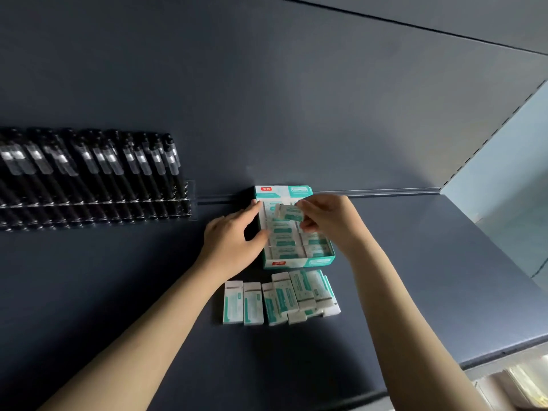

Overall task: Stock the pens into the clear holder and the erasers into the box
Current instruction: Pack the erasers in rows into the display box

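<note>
The right hand [326, 221] has a tight pinch grip on one eraser [289, 211], a small white block in a teal-printed paper sleeve, held tilted just above the open box [296, 264]. The teal-and-white cardboard box holds rows of the same. The left hand [229, 241], fingers straight and its grip empty, rests against the box's left wall. Loose erasers [281, 298] lie just in front on the matte dark shelf [118, 292].
</note>
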Demonstrator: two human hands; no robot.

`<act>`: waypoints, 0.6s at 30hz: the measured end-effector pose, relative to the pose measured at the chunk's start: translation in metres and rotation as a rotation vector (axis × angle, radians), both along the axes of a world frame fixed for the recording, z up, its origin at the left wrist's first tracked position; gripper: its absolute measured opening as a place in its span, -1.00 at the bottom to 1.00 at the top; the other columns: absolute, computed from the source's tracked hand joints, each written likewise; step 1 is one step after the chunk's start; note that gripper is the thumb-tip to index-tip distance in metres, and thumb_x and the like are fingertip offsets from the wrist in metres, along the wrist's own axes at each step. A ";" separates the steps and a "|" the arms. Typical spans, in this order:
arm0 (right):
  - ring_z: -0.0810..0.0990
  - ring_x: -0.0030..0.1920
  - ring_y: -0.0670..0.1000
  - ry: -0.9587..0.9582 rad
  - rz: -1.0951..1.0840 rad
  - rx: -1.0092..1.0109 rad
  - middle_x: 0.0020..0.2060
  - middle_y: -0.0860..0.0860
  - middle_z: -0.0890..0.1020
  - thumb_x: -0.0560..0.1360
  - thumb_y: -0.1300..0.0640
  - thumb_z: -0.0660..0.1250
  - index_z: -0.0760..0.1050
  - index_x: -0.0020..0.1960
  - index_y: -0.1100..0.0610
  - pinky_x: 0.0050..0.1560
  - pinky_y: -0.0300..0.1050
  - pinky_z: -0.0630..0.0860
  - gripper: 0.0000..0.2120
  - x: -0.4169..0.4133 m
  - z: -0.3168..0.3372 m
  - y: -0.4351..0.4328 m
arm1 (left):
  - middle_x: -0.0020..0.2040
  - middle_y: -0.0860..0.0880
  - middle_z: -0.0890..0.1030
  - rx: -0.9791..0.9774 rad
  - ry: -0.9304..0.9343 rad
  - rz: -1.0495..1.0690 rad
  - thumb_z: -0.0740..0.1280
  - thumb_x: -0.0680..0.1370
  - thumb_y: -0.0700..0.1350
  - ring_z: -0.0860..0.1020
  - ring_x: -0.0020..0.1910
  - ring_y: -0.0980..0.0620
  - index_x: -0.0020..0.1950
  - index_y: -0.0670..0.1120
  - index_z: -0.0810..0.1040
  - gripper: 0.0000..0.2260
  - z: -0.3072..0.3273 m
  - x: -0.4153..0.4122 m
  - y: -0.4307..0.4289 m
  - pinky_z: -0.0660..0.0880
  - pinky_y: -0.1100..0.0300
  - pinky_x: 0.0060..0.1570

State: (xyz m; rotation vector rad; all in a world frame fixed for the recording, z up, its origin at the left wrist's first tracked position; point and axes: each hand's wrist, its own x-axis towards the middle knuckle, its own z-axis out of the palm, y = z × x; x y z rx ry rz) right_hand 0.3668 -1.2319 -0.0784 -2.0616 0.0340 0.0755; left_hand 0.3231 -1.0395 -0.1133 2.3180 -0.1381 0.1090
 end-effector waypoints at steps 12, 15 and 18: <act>0.68 -0.16 0.07 -0.081 -0.034 -0.197 -0.09 -0.03 0.66 0.41 0.10 0.52 0.65 0.03 0.08 -0.08 0.00 0.63 -0.79 0.023 -0.019 0.021 | 0.47 0.13 0.37 0.025 0.019 -0.025 0.15 0.46 0.16 0.39 0.40 0.12 0.54 0.11 0.24 -0.37 -0.008 0.005 0.003 0.18 0.01 0.46; 0.64 -0.18 -0.02 -0.131 -0.024 -0.272 -0.12 -0.04 0.68 0.43 0.12 0.50 0.64 0.07 0.08 -0.08 -0.14 0.59 -0.78 0.024 -0.019 0.023 | 0.46 0.13 0.40 0.027 0.018 -0.030 0.14 0.46 0.16 0.39 0.39 0.12 0.54 0.12 0.23 -0.37 -0.009 0.006 0.004 0.19 -0.01 0.46; 0.61 -0.21 -0.08 -0.172 -0.050 -0.281 -0.17 -0.07 0.66 0.44 0.14 0.48 0.60 0.01 0.07 -0.27 -0.37 0.46 -0.84 0.025 -0.020 0.027 | 0.51 0.14 0.31 0.047 0.001 -0.047 0.13 0.46 0.16 0.36 0.42 0.14 0.54 0.13 0.24 -0.39 -0.011 0.006 0.004 0.19 -0.03 0.46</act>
